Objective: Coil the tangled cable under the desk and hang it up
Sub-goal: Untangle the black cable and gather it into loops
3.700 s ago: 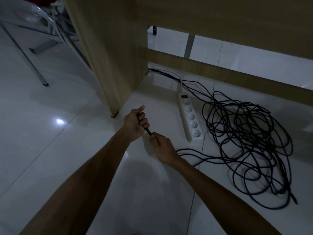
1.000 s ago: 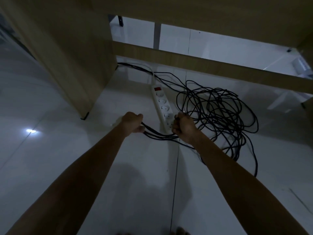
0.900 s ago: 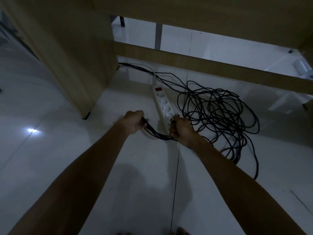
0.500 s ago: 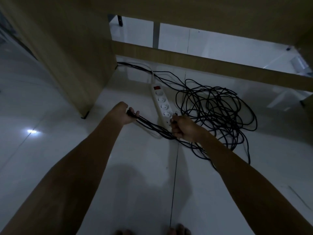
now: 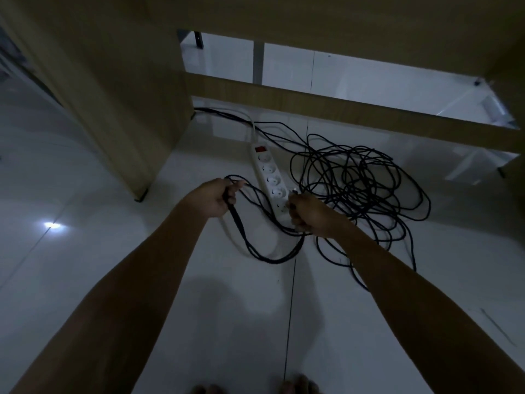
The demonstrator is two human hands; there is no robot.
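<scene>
Both your hands hold the black cable in front of the desk, with loops slung between them.

Your left hand [image 5: 213, 201] is clenched round several strands of the cable [image 5: 360, 189], the desk's wooden side panel [image 5: 113, 103] standing beyond and to its left. From that fist the gathered loops sag down toward you and rise to your right hand [image 5: 308, 216], which grips the strands with a pale connector tip showing at its top. The white power strip [image 5: 268, 173] lies on the tiled floor [image 5: 85, 251] between and just beyond your hands. The rest of the cable lies tangled on the floor right of your right hand, under the desk.
</scene>
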